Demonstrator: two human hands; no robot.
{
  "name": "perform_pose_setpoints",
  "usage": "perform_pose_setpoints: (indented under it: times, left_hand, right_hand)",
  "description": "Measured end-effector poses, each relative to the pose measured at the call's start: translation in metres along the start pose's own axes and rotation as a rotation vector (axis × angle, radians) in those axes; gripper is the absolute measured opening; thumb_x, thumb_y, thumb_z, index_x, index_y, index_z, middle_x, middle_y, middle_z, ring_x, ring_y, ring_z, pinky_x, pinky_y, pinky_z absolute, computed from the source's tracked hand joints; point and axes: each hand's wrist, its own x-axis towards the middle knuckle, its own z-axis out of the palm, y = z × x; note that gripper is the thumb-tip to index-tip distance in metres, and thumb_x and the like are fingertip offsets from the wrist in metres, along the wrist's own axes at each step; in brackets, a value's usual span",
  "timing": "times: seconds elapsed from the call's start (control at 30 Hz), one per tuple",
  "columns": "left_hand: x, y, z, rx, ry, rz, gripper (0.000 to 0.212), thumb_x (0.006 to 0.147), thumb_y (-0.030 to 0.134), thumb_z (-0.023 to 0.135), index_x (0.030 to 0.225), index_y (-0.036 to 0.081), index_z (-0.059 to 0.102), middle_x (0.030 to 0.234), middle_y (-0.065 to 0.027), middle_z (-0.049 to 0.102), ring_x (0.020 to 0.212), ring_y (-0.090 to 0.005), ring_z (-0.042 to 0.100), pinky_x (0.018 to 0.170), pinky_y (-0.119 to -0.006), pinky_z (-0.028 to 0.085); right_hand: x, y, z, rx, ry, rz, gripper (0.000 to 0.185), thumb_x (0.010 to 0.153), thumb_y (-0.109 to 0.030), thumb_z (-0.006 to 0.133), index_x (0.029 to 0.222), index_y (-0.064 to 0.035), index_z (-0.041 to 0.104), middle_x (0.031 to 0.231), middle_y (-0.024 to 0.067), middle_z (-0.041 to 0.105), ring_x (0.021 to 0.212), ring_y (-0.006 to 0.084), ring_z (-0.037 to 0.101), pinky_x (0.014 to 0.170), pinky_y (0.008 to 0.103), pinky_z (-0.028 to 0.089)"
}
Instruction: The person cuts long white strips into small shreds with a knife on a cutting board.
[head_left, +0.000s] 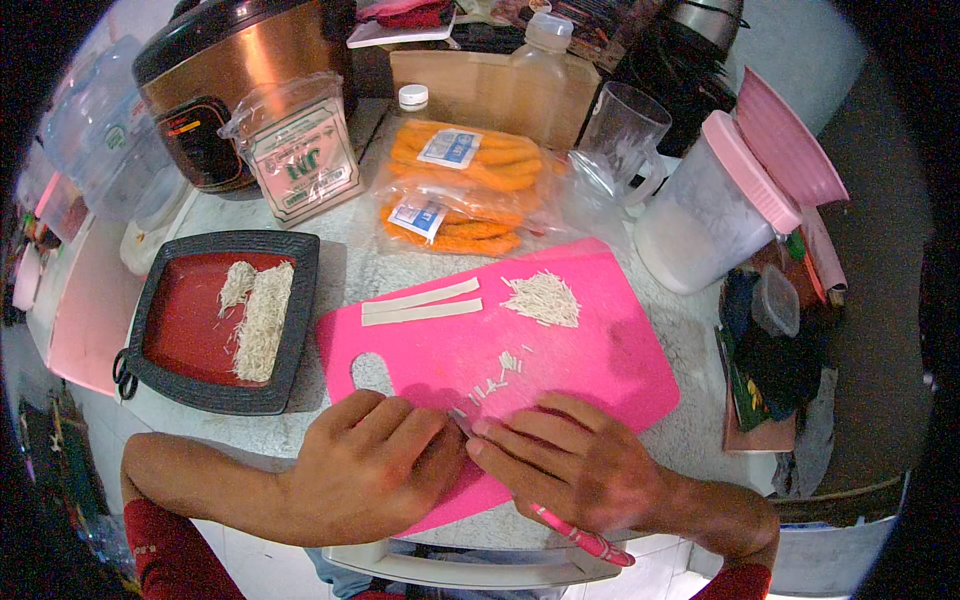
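Observation:
A pink cutting board (600, 300) lies before me, tilted on the table. My right hand (570, 457) is closed around a knife with a pink patterned handle (585, 536); its blade is mostly hidden. My left hand (382, 457) rests on the board's near part, fingers curled and their tips hidden, touching or almost touching my right fingertips. Short pale cut pieces (491, 382) lie scattered just beyond the hands. Two long pale strips (420, 301) lie at the board's far left, and a heap of thin cut slivers (541, 298) at its far right.
Left of the board, a black-rimmed tray (304, 322) with a red inside holds more slivers. Behind are a packet in clear plastic (307, 161), bagged orange food (465, 157), a glass mug (626, 135) and a pink-lidded container (705, 210). A copper-coloured cooker (255, 67) stands back left.

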Motion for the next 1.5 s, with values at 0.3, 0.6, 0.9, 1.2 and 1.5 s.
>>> perform_pose_setpoints:
  times: [0.3,0.6,0.9,1.2,1.5]
  left_hand:
    - [0.0,-0.001,0.0,0.02,-0.014,0.021,0.028,0.072,0.022,0.079,0.092,0.004,0.076,0.091,-0.0033,0.065,0.075,-0.0173,0.064,0.063,-0.033,0.049]
    - [0.0,0.0,0.001,0.037,-0.033,0.0,0.029,0.077,0.022,0.081,0.099,0.004,0.077,0.091,-0.0018,0.065,0.073,-0.0167,0.065,0.064,-0.032,0.05]
    - [0.002,-0.001,-0.006,0.044,-0.075,0.018,0.026,0.08,0.022,0.081,0.099,0.006,0.078,0.092,-0.0015,0.066,0.073,-0.0163,0.065,0.064,-0.032,0.05]
    - [0.003,0.001,-0.009,0.023,-0.101,0.006,0.024,0.082,0.023,0.081,0.1,0.007,0.078,0.094,-0.0011,0.068,0.074,-0.0157,0.065,0.064,-0.031,0.049]
    - [0.002,0.001,-0.006,0.007,-0.077,0.001,0.027,0.077,0.021,0.082,0.098,0.004,0.078,0.095,-0.0027,0.068,0.075,-0.017,0.065,0.065,-0.033,0.05]
  right_hand:
    - [-0.004,-0.002,0.002,-0.009,-0.025,0.001,0.068,0.083,-0.033,0.072,0.142,0.0006,0.059,0.136,0.0141,0.066,0.121,0.0261,0.061,0.106,0.0479,0.048]
    - [-0.01,-0.003,0.007,-0.016,0.075,0.0,0.059,0.086,-0.029,0.07,0.136,0.0015,0.063,0.128,0.0141,0.07,0.117,0.0264,0.064,0.106,0.0479,0.049]
    - [-0.008,0.005,0.016,-0.083,0.201,0.062,0.053,0.087,-0.027,0.068,0.132,0.0007,0.066,0.125,0.0141,0.071,0.112,0.0255,0.067,0.101,0.046,0.052]
    - [-0.008,0.008,0.015,-0.077,0.201,0.098,0.055,0.084,-0.026,0.069,0.132,0.0012,0.066,0.129,0.015,0.07,0.112,0.0259,0.066,0.099,0.046,0.052]
    - [-0.007,-0.006,0.013,-0.038,0.179,0.036,0.05,0.085,-0.023,0.073,0.131,-0.0044,0.07,0.128,0.0101,0.073,0.113,0.0237,0.068,0.103,0.046,0.053]
